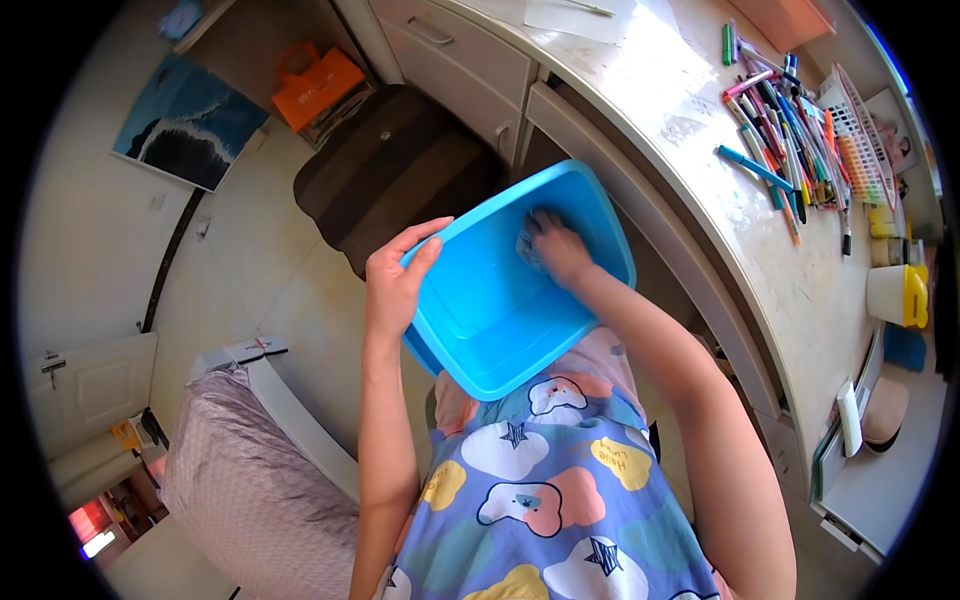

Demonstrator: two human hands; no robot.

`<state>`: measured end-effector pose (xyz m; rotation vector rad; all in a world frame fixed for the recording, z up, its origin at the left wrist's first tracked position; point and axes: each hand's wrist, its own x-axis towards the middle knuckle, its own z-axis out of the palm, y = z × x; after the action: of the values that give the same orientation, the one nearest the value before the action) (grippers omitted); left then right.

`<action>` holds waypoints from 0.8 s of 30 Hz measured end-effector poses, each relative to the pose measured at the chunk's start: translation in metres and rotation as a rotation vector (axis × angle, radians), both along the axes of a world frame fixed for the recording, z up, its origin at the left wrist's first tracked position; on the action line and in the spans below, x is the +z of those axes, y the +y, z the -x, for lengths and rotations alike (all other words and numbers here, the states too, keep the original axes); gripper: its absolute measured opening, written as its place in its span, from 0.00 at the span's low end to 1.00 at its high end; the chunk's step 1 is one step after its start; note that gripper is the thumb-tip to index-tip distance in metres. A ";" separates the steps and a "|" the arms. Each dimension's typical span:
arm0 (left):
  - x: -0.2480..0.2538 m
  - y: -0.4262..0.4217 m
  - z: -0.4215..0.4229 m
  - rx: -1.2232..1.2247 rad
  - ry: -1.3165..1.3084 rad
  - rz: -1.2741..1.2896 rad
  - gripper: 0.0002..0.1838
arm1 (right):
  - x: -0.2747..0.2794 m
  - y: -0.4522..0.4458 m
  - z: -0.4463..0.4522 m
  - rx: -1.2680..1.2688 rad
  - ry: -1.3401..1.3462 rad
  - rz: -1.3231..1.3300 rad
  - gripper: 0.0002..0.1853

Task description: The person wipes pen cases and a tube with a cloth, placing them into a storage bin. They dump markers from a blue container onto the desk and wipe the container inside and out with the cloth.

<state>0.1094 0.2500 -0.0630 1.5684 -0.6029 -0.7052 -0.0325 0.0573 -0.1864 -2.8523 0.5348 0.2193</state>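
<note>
A bright blue plastic bin rests tilted over my lap, its opening facing me. My left hand holds its left rim, thumb on the inner side and fingers over the outside. Reaching into the bin, my right hand presses a crumpled, pale patterned cloth against the inner wall near the far end. Part of the cloth is hidden under the fingers, and whether it is a rag or a wipe I cannot tell.
The desk curves along my right, with a pile of pens and markers and a white basket. Ahead stands a brown striped stool, with an orange bag behind it. A bed is at left.
</note>
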 end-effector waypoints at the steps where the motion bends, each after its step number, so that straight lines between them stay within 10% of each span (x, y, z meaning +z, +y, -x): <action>1: 0.001 0.000 0.001 0.001 -0.002 -0.001 0.15 | 0.006 0.007 0.001 -0.051 0.076 -0.040 0.18; 11: 0.007 0.001 0.008 -0.022 -0.067 0.012 0.15 | -0.015 -0.008 0.030 -0.017 0.027 -0.184 0.09; 14: 0.005 0.002 0.008 -0.007 -0.033 0.029 0.15 | 0.042 0.002 0.014 -0.470 -0.265 -0.430 0.14; 24: 0.003 0.001 0.007 -0.020 -0.005 0.018 0.15 | 0.015 0.056 0.024 -0.043 -0.164 0.074 0.31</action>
<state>0.1025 0.2506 -0.0598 1.5496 -0.6277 -0.7089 -0.0564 0.1136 -0.1709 -2.8928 0.5808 -0.0425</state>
